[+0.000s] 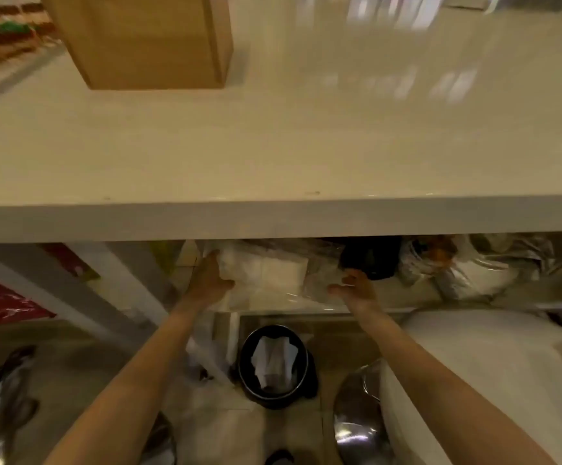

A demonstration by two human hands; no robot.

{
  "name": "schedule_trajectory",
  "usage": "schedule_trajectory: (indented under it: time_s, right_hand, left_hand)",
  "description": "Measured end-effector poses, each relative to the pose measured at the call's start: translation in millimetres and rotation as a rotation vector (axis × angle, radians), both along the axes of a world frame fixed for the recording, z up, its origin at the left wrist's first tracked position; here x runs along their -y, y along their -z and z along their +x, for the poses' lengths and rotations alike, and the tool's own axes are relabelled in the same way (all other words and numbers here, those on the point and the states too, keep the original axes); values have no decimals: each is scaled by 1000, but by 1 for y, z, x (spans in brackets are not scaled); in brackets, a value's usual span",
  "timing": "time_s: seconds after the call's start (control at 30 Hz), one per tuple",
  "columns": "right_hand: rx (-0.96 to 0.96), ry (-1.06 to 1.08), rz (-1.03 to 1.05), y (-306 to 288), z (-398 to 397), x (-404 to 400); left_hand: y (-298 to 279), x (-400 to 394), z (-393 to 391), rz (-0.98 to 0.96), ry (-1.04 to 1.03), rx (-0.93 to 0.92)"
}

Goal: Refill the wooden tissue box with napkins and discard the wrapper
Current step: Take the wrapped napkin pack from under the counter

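Note:
The wooden tissue box (145, 41) stands upright on the white counter (273, 146) at the back left. On a shelf under the counter lies a clear-wrapped pack of white napkins (266, 273). My left hand (209, 280) presses against the pack's left end with fingers spread. At the pack's right end, my right hand (357, 286) touches the loose plastic wrapper (320, 283), fingers apart. Neither hand has visibly closed around the pack. The frame is blurred.
A black bin (274, 367) with crumpled white paper inside stands on the floor below the shelf. Bagged items (474, 266) and a dark object (370, 256) crowd the shelf's right side. A large white bag (491, 380) sits at lower right. Packaged food (1, 35) lies far left.

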State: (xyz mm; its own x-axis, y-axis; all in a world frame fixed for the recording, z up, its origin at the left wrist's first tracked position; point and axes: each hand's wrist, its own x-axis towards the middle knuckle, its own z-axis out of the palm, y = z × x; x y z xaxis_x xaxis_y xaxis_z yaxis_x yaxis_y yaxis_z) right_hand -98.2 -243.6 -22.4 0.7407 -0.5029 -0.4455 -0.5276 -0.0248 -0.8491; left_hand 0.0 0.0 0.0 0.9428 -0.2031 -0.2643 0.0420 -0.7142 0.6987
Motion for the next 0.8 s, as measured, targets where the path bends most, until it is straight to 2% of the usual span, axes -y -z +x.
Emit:
schedule_trajectory:
  time_s: [0.2, 0.4, 0.5, 0.63, 0.8]
  right_hand:
    - [95, -36, -14, 32, 24, 0]
    - [140, -48, -172, 51, 31, 4]
    - [128, -125, -235, 45, 24, 8]
    - [173, -115, -264, 34, 3, 11]
    - [72, -218, -159, -15, -30, 27]
  left_hand:
    - [42, 5, 38, -56, -121, -60]
    - [54, 9, 58, -95, -132, -85]
    - [53, 3, 53, -121, -177, -77]
    - [44, -3, 25, -23, -170, -90]
    - [-1, -7, -18, -12, -98, -107]
